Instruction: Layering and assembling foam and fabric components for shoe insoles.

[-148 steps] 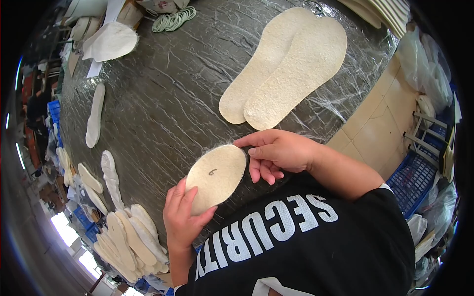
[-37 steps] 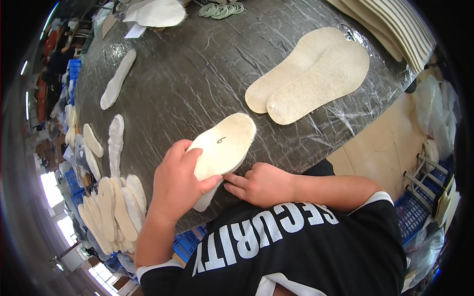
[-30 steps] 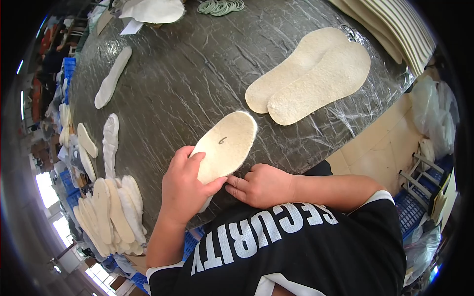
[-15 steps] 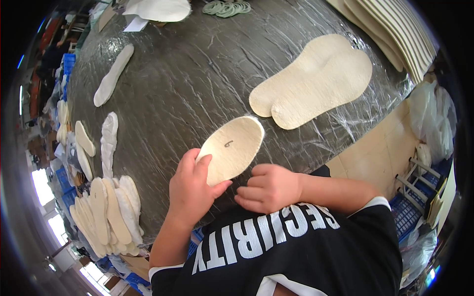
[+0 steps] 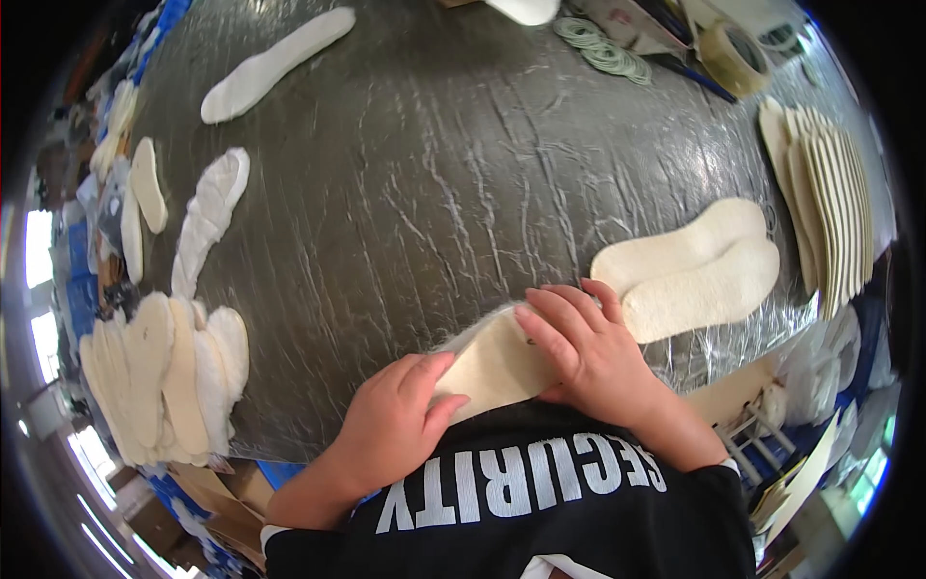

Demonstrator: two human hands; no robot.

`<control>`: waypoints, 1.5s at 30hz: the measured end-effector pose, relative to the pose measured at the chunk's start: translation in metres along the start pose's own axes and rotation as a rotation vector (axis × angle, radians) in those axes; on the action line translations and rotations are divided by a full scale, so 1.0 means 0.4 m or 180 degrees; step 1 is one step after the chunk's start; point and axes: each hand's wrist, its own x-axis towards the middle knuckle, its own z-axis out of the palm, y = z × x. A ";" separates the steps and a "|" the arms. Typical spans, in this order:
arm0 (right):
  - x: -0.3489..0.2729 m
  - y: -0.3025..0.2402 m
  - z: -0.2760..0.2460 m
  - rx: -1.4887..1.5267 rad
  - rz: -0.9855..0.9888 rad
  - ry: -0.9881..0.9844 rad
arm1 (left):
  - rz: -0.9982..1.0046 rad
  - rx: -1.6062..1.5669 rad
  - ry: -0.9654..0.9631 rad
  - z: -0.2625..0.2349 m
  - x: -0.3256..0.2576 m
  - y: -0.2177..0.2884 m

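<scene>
Near the table's front edge, close to my chest, both hands hold a cream insole (image 5: 494,374) with a fuzzy white pile showing along its far edge. My left hand (image 5: 394,420) pinches its left end between thumb and fingers. Over the other end lies my right hand (image 5: 596,359), its fingers across the top and its thumb underneath, hiding that end and most of a small dark mark. Two cream insoles (image 5: 712,288) lie overlapping on the table just beyond my right hand, one partly covering the other.
Piled fleece insoles (image 5: 169,376) sit at the left edge. Further off lie a white insole (image 5: 275,66) and a crumpled white piece (image 5: 207,217). On the right stands a row of stacked insoles (image 5: 831,198). Green rubber bands (image 5: 603,50) and a tape roll (image 5: 733,58) are at the back.
My right hand, formerly a loose fist beside the insole, now grips its right end. The insole has tipped lower and turned sideways. The view has shifted too.
</scene>
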 end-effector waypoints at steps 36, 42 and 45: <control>0.082 -0.040 0.025 -0.0277 -0.0145 -0.0567 | -0.1713 -0.1738 0.0031 -0.088 -0.075 -0.144; 0.127 -0.094 0.025 -0.0265 -0.0488 -0.0629 | -0.1421 -0.2311 0.0418 -0.040 -0.117 -0.185; 0.172 -0.110 0.072 0.0042 -0.1114 -0.0427 | -0.1384 -0.2157 0.0388 -0.039 -0.096 -0.168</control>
